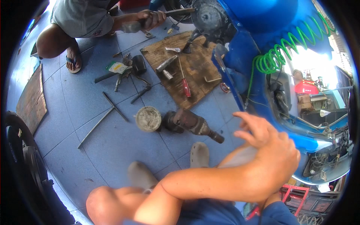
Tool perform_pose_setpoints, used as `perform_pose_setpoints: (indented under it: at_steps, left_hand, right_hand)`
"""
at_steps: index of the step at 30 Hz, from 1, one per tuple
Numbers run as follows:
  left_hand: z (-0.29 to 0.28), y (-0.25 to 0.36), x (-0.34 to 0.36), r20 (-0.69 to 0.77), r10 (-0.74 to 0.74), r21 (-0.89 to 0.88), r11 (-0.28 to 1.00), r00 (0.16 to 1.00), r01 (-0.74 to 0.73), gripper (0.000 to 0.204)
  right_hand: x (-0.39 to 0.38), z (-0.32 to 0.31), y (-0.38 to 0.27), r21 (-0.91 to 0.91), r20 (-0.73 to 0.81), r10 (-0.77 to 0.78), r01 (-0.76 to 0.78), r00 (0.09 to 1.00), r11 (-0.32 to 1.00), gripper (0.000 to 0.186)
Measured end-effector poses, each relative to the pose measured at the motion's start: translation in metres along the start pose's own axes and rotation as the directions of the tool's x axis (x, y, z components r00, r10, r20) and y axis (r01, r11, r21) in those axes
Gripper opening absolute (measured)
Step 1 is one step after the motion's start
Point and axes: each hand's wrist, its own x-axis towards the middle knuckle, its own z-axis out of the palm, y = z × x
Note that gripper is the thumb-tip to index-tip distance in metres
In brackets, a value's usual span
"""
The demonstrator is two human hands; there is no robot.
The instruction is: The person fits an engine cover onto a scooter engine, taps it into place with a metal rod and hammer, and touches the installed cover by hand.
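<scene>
Person's left hand (275, 159) and right hand overlapped, to the near right of the stained brown wooden board (202, 63); some fingers stuck out, spread. Couldn't tell which fingers belonged to which hand, or whether either one was open or closed; no tool showed in them. Closest loose thing: dark brown cylindrical metal part with narrow stub end (191, 123), on the floor just off the board's near edge. Round shallow grey container (148, 119) sat next to it, also near side of the board. On the board: red-handled screwdriver (186, 88), silver metal cylinder (167, 63), bent L-shaped metal key (213, 80). Left of the board: mixed hand tools, thin metal rods (95, 129). Beyond its far left, a co-worker's hand (152, 19) gripped a long flat tool (180, 12).
</scene>
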Motion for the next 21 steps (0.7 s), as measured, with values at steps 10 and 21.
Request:
perform_pose_setpoints:
  at_steps: [10, 21]
  left_hand:
    - [-0.007, 0.0, -0.001, 0.0, 0.001, 0.019, 1.0, 1.0, -0.001, 0.024]
    - [-0.007, -0.003, -0.002, -0.021, 0.004, 0.025, 1.0, 1.0, -0.004, 0.023]
  right_hand:
    - [0.002, -0.007, -0.004, 0.004, 0.046, 0.029, -0.029, 0.999, 1.0, 0.061]
    - [0.005, -0.006, 0.004, 0.015, 0.073, -0.035, 0.034, 0.997, 0.999, 0.061]
